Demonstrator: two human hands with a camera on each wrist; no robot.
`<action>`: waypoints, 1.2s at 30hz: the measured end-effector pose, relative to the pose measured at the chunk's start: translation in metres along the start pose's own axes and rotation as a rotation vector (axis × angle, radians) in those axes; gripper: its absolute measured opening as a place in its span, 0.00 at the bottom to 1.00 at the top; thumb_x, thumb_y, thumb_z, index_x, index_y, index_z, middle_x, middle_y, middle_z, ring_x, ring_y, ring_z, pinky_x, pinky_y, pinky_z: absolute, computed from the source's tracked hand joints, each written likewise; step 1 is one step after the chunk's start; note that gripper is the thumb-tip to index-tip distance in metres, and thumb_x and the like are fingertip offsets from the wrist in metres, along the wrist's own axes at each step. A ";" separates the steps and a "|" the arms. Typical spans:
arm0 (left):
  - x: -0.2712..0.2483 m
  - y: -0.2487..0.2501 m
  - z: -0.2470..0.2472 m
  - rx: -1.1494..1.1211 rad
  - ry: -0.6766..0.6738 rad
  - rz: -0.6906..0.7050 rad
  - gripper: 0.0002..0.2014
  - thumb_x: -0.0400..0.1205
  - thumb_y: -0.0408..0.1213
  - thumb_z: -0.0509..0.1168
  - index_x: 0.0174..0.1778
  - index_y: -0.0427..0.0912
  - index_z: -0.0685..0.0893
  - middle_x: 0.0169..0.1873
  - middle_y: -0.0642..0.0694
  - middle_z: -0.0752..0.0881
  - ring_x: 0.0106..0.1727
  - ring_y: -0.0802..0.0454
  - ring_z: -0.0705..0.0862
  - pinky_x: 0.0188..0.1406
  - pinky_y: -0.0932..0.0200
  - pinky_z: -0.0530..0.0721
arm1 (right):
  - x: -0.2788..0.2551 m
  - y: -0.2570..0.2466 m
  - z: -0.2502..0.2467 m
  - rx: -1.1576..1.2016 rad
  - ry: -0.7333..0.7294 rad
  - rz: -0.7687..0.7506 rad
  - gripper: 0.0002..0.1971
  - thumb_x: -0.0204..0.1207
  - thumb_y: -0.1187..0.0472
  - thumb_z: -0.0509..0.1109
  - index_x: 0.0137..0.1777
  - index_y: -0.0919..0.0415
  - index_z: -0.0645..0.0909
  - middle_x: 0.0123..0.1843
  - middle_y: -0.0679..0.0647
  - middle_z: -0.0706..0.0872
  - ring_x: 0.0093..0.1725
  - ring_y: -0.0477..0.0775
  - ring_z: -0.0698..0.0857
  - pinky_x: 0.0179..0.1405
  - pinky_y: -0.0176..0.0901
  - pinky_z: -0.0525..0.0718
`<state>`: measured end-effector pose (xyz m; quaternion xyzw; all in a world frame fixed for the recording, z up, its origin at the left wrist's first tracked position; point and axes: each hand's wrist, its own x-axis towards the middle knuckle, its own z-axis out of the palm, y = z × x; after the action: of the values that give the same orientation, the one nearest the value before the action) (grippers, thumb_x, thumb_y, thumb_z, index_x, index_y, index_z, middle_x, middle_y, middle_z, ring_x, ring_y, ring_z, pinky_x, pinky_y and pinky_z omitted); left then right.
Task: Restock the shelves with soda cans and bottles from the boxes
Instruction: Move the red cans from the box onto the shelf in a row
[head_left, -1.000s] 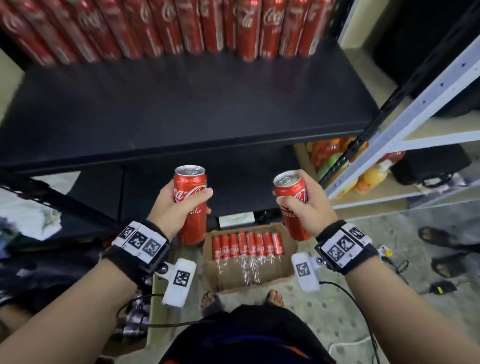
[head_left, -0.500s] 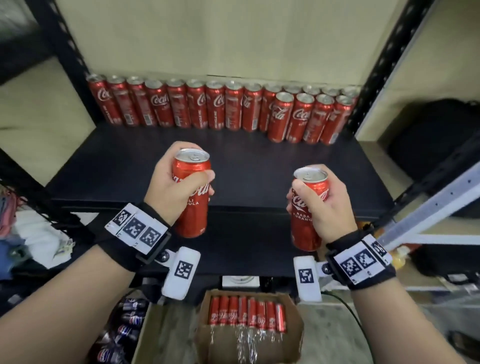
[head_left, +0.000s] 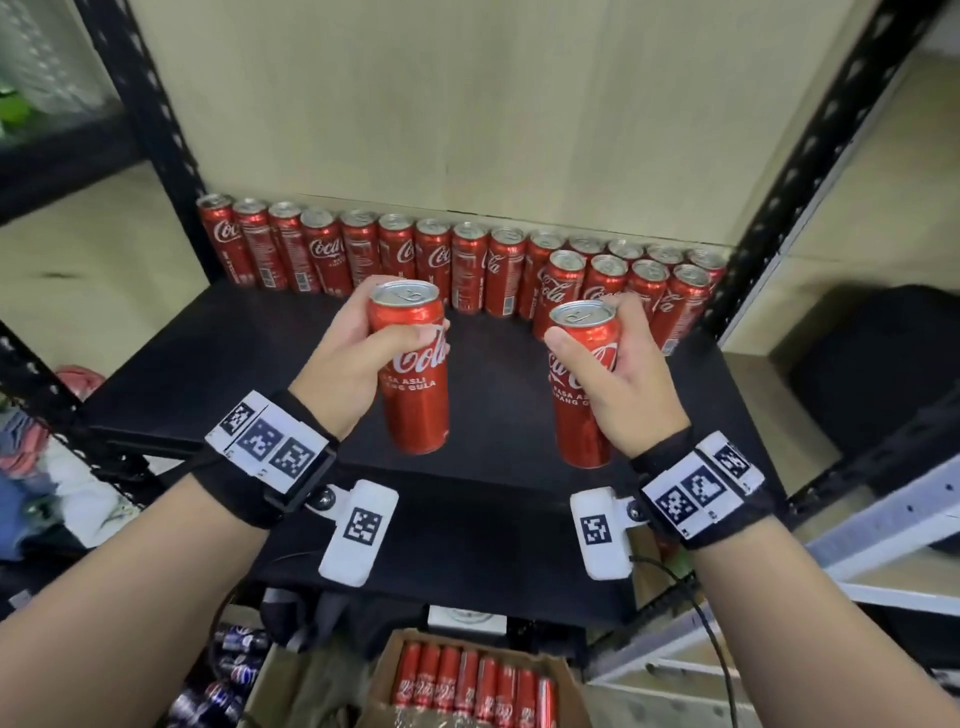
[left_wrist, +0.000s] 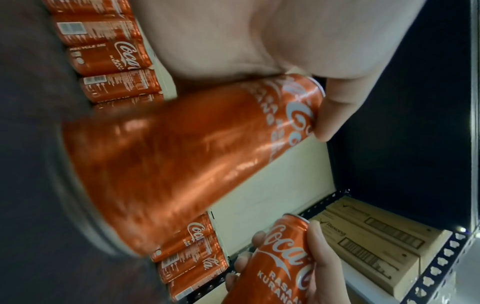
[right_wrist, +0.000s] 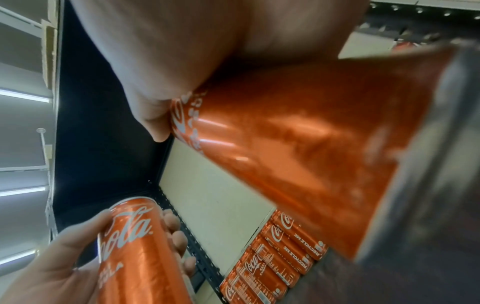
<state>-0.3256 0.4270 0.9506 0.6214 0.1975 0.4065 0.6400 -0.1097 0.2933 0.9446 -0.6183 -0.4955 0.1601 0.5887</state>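
I hold one red Coca-Cola can (head_left: 415, 374) upright in my left hand (head_left: 343, 364), fingers wrapped round it, and a second can (head_left: 584, 384) gripped likewise in my right hand (head_left: 631, 384), both above the black shelf (head_left: 234, 374). A row of cans (head_left: 395, 257) lines its back; below, a cardboard box (head_left: 563, 680) holds more.

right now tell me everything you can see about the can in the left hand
The can in the left hand is a tall, slim, glossy red metal Coca-Cola can with white script and small white print below it. Its silver top with the pull tab looks unopened. It is held nearly upright in the air above the black shelf, in front of the row of cans at the back, touching none of them. The left hand grips its upper half, thumb across the front, fingers behind.
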 end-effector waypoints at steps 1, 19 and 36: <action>0.005 -0.002 -0.002 0.038 -0.038 0.002 0.22 0.69 0.40 0.75 0.58 0.44 0.81 0.49 0.41 0.90 0.53 0.38 0.89 0.56 0.47 0.87 | 0.004 0.002 0.001 -0.020 0.001 0.000 0.19 0.78 0.52 0.76 0.60 0.59 0.74 0.48 0.48 0.88 0.43 0.38 0.88 0.42 0.27 0.82; 0.134 -0.052 -0.080 0.523 -0.412 0.026 0.38 0.66 0.49 0.82 0.74 0.59 0.78 0.64 0.56 0.82 0.62 0.58 0.84 0.64 0.52 0.84 | 0.071 0.059 0.067 -0.204 0.171 0.051 0.24 0.71 0.50 0.83 0.64 0.54 0.83 0.58 0.43 0.89 0.58 0.44 0.88 0.56 0.40 0.86; 0.151 -0.074 -0.072 0.650 -0.698 0.124 0.35 0.72 0.44 0.82 0.75 0.56 0.76 0.68 0.62 0.80 0.67 0.66 0.79 0.61 0.61 0.83 | 0.057 0.070 0.087 -0.226 0.119 0.121 0.28 0.70 0.52 0.84 0.69 0.53 0.80 0.60 0.44 0.89 0.63 0.47 0.87 0.63 0.50 0.86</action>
<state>-0.2701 0.5962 0.9070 0.8993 0.0502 0.1280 0.4151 -0.1219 0.4015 0.8818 -0.7177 -0.4364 0.1018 0.5330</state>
